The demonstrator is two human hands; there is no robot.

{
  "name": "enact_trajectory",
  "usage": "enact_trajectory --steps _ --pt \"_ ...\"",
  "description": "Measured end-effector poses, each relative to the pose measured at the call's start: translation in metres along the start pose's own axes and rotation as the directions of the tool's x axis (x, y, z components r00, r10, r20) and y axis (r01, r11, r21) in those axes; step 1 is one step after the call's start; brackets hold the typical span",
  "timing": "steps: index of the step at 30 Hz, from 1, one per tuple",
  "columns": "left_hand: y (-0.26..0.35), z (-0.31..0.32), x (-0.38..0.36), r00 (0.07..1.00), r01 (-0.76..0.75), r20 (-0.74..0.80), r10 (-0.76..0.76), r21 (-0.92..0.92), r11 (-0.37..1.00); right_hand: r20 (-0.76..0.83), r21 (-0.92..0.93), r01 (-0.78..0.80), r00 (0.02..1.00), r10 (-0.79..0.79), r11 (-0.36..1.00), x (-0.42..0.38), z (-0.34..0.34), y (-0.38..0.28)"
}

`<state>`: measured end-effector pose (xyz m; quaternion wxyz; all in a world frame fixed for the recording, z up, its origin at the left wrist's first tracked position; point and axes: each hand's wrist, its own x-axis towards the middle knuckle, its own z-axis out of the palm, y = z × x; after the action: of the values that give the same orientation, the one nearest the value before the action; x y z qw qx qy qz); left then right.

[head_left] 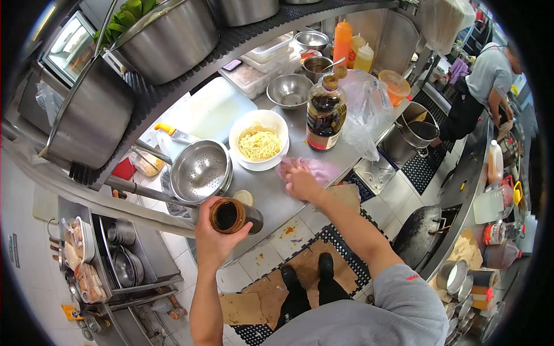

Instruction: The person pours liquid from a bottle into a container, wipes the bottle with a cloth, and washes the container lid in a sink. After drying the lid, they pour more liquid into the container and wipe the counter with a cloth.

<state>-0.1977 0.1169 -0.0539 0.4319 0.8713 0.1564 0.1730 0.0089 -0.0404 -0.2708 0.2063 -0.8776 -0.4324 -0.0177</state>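
My left hand [216,239] is wrapped round an open glass jar [227,215] of dark sauce, held over the near edge of the steel counter [271,210]. On the counter, my right hand [301,181] presses on a pink cloth [318,169]. Just beyond the cloth, a white bowl of noodles [259,142] rests on a white plate [259,166]. A large bottle of dark liquid [326,114] stands to the bowl's right. Near the jar lies a round lid [243,198], and a steel colander [200,172] sits at the left.
Behind the noodles are a cutting board [213,106], a steel bowl [288,91] and an orange squeeze bottle [343,40]. Large pots hang over the upper left on a shelf [242,39]. Another person [487,78] works at the far right, near a floor pot [404,138].
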Motion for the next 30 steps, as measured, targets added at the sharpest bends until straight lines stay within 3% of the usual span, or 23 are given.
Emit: enact_trajectory --steps 4,6,7,9,10,12,14,16,17,19,20,22,24,28,30 --pt "0.000 -0.007 -0.007 0.999 -0.034 -0.006 0.034 0.030 0.999 -0.035 0.157 0.131 0.991 -0.127 0.979 -0.025 0.018 -0.037" --pt "0.002 -0.011 -0.010 0.999 -0.046 -0.012 0.046 0.045 0.998 -0.082 0.424 0.311 0.948 -0.306 0.850 -0.037 0.019 -0.052" --pt "0.004 -0.013 -0.011 0.997 -0.066 -0.027 0.068 0.043 0.997 -0.084 0.425 0.315 0.947 -0.309 0.849 -0.041 0.017 -0.055" --pt "0.006 -0.018 -0.013 0.995 -0.084 -0.047 0.086 0.044 0.996 -0.054 0.815 0.156 0.980 -0.194 0.559 -0.048 -0.001 -0.066" --pt "0.007 -0.020 -0.014 0.996 -0.070 -0.045 0.072 0.044 0.997 -0.051 0.818 0.155 0.979 -0.199 0.554 -0.047 -0.007 -0.061" --pt "0.008 -0.025 -0.017 0.998 -0.044 -0.045 0.046 0.050 0.998 -0.021 0.938 0.059 0.993 -0.112 0.341 -0.032 -0.023 -0.032" --pt "0.010 -0.029 -0.019 0.998 -0.034 -0.049 0.037 0.060 0.998 -0.074 0.783 0.089 0.996 -0.050 0.615 -0.016 -0.053 0.006" --pt "0.012 -0.031 -0.019 0.997 -0.037 -0.059 0.043 0.092 0.995 -0.167 0.538 -0.018 0.978 0.128 0.843 -0.010 -0.046 0.046" --pt "0.012 -0.032 -0.019 0.997 -0.044 -0.064 0.050 0.093 0.995 -0.163 0.541 -0.017 0.979 0.124 0.841 -0.011 -0.044 0.039" --pt "0.012 -0.029 -0.017 0.996 -0.048 -0.067 0.054 0.093 0.995 -0.085 0.053 -0.100 0.991 0.104 0.994 -0.022 -0.039 0.011" --pt "0.012 -0.027 -0.015 0.997 -0.039 -0.061 0.042 0.062 0.997 -0.082 0.055 -0.101 0.991 0.105 0.993 -0.028 -0.027 -0.004" --pt "0.011 -0.021 -0.005 0.998 -0.028 -0.063 0.031 0.034 0.999 -0.324 -0.212 -0.121 0.945 0.047 0.970 -0.036 0.001 -0.037" --pt "0.010 -0.011 0.003 0.998 -0.008 -0.059 0.009 0.009 1.000 -0.197 -0.091 -0.057 0.980 0.039 0.994 -0.053 -0.006 -0.078" --pt "0.007 0.021 0.027 0.998 0.001 -0.057 0.001 0.018 1.000 -0.210 -0.041 0.055 0.976 -0.063 0.998 -0.077 0.015 -0.111" --pt "-0.007 0.042 0.040 0.999 -0.007 -0.045 0.006 -0.012 1.000 -0.294 0.078 0.137 0.950 -0.108 0.988 -0.088 0.027 -0.119"
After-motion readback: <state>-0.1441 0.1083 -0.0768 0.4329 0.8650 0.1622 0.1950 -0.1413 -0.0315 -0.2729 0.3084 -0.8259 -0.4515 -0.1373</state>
